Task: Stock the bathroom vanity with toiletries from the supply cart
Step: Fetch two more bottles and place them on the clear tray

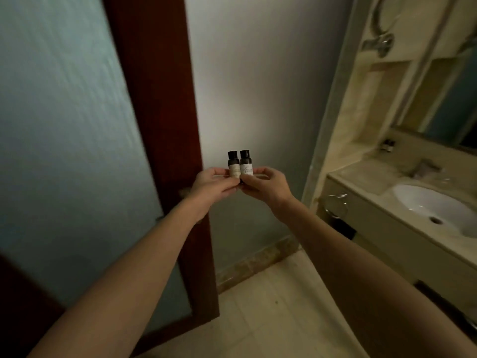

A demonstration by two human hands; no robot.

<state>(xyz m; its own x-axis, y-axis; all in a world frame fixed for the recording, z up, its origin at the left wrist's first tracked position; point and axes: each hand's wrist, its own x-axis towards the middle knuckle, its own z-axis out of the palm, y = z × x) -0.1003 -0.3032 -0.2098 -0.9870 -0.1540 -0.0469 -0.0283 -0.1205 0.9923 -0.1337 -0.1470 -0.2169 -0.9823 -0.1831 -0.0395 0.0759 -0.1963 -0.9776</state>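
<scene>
Well to the left of the counter, in mid-air before a pale wall, the two hands are each holding one small bottle. The left hand is pinching the left bottle between thumb and curled fingers, and the right hand is gripping the right bottle the same way. Both bottles are standing upright, side by side and touching, with their dark caps on top and their pale labels facing the camera. The label print is blurring too much to read, and the bases of both bottles are hiding behind the fingertips.

Behind the left forearm a dark brown door with a frosted panel is filling the left side, its lower edge running out of view.

On the right, the counter is showing a white basin, which the frame is cutting off at its right side. A tap behind the basin is smearing into a grey shape. At the counter's back left corner, some small dark bottles are standing close together; how many cannot be told. A mirror above is appearing only in part. A metal ring is hanging on the front of the vanity, near its left end.
</scene>
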